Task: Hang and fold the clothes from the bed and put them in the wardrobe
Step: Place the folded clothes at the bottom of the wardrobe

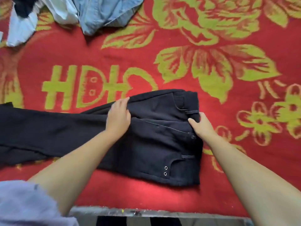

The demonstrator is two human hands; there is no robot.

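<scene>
your left hand (118,113) grips a fold of the black trousers (146,144) near the seat; your right hand (202,126) pinches the waistband. the trousers lie flat across the red flowered bedspread (228,79), with pale blue clothes (104,12) heaped at its far edge.

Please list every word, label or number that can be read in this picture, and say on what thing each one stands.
"HDH", then a curved shape like a "C" or "J": large yellow-green letters woven into the red floral bedspread, above the black trousers.
No readable label on the trousers or on the clothes pile.
</scene>
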